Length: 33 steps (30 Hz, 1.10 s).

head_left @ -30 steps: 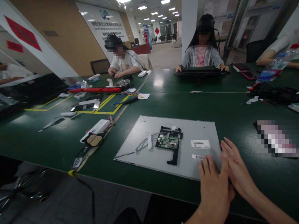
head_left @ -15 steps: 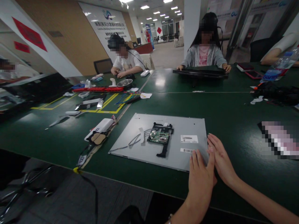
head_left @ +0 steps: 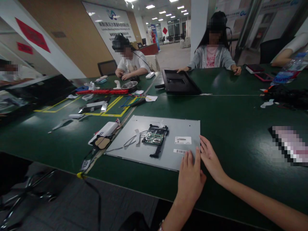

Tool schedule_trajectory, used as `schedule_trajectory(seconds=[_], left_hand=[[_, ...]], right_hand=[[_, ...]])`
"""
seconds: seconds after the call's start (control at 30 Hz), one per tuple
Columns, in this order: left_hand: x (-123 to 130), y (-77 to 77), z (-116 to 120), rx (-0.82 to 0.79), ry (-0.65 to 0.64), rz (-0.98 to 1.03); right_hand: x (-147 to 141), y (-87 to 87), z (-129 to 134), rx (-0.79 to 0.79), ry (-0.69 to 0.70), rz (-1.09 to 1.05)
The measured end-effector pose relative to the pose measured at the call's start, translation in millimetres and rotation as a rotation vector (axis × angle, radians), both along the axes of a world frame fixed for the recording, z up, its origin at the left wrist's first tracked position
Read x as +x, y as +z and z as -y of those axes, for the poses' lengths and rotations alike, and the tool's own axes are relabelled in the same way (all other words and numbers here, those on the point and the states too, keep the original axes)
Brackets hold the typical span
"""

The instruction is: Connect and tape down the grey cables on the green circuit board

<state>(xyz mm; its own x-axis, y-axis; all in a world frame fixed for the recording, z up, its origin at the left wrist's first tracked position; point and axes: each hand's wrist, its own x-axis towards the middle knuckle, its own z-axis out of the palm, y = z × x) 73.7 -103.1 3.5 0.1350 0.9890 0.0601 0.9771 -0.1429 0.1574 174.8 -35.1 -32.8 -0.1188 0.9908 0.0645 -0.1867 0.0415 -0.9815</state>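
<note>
A flat grey metal panel lies on the green table. On it sit a green circuit board in a black bracket, grey cables and two white labels. My left hand rests on the panel's near right corner, fingers stretched out over its surface. Against the panel's right edge is my right hand, its fingers extended and touching the side.
Left of the panel lies a white power bank with a black cable. A pixelated phone is at the right. Across the table, a person touches a black monitor casing; another person sits further left.
The panel has slid left with both my hands beside and on it. The person opposite has shifted the black casing left and tilted it, with one hand now off it.
</note>
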Motion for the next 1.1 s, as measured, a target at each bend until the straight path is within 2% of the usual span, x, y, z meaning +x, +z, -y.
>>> schedule_trajectory(seconds=[0.23, 0.4, 0.53, 0.7, 0.8, 0.9, 1.1], left_hand=[[-17, 1.4, -1, 0.009, -0.006, 0.063], [-21, -0.8, 1, 0.058, -0.020, 0.102], [-39, 6.3, -4, 0.085, -0.038, 0.143], [-87, 18.1, -34, 0.234, 0.104, -0.034], [-119, 16.3, -57, 0.197, 0.203, -0.164], [-142, 11.0, -75, 0.135, 0.245, -0.249], [-164, 6.0, -93, 0.081, 0.242, -0.291]], right_hand=[[-14, 2.9, -1, 0.103, 0.083, 0.255], [-3, 10.5, -12, 0.191, 0.204, 0.555], [5, 12.2, -24, 0.348, 0.188, 0.787], [0, 15.7, -27, 0.522, 0.268, 0.996], [-4, 19.7, -24, 0.534, 0.338, 1.091], [-5, 22.8, -23, 0.525, 0.359, 1.136], [-3, 22.0, -24, 0.527, 0.352, 1.129]])
